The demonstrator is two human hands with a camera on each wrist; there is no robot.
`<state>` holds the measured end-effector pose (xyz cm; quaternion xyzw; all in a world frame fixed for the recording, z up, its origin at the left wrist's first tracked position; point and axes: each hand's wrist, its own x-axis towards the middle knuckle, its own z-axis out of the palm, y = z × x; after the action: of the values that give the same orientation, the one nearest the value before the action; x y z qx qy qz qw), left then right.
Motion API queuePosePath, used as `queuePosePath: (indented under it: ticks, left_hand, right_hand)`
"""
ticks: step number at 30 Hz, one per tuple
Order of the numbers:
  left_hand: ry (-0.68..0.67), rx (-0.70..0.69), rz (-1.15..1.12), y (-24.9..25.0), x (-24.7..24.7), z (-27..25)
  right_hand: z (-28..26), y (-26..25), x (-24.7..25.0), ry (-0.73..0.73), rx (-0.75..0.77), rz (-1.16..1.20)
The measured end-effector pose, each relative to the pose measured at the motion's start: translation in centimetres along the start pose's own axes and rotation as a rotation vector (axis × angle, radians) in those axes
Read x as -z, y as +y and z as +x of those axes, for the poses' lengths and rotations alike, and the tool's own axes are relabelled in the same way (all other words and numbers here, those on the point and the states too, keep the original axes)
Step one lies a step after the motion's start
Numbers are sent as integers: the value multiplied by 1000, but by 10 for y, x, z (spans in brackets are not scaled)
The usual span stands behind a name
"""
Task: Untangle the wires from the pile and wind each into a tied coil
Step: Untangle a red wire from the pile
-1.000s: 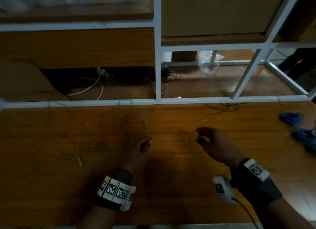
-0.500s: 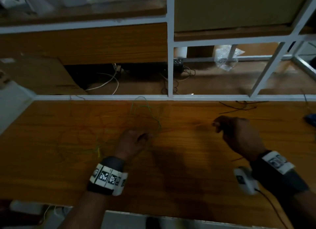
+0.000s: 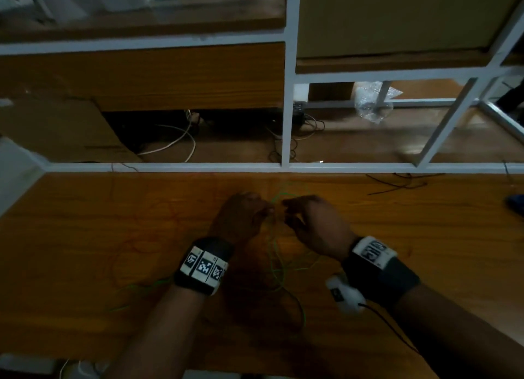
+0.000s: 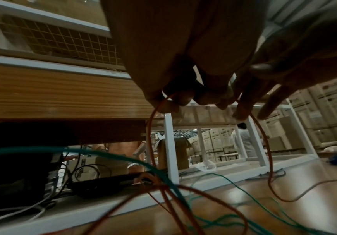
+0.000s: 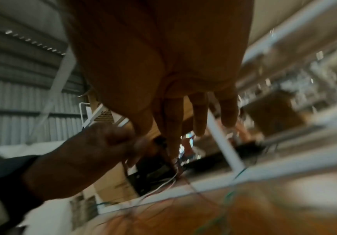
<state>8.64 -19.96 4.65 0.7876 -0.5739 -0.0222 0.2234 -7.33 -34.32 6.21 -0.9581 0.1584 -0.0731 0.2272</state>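
Thin tangled wires lie spread over the wooden table (image 3: 85, 279). A green wire (image 3: 273, 261) runs from between my hands toward the near edge. An orange wire (image 4: 150, 127) hangs in loops from my fingers and is barely visible in the head view. My left hand (image 3: 262, 210) hovers over the middle of the table, its curled fingers (image 4: 180, 99) pinching the orange wire. My right hand (image 3: 289, 207) is close beside it, and its fingertips (image 4: 242, 111) pinch the same orange wire a short way along. The right wrist view is blurred; it shows my right hand (image 5: 163, 139) meeting my left hand (image 5: 107, 143).
A white frame rail (image 3: 170, 167) borders the table's far edge, with cables (image 3: 181, 140) on the shelf behind it. A black wire (image 3: 397, 184) lies at the far right, and a blue coil (image 3: 514, 204) at the right edge. A plastic bag (image 3: 371, 101) sits further back.
My right hand has moved left and now meets my left hand at the middle of the table. The green wire now trails toward the near edge instead of lying beyond the hands.
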Motion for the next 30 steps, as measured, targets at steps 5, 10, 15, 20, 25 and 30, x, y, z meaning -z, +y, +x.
queuePosePath:
  ticks: [5,10,15,20,25,30]
  left_hand:
    - [4,138,-341,-35,29,3]
    - [-61,309,-501,-94,51,-13]
    - [100,476,-522,-157,70,-36]
    - [121,479,-420,-174,87,-39]
    - [-42,223,-184,-134,84,-29]
    - [55,-5,-182,-104,81,-16]
  right_hand:
    - [39,-24,9,-23,-7,28]
    - [66,-31,31,84,-28,-185]
    - [76,-12,70,312,-71,-205]
    - [70,-11,43,-77,-178,-379]
    - [66,-45,9,-60,-119,-252]
    - [88,-95,-9,-39,135,-173]
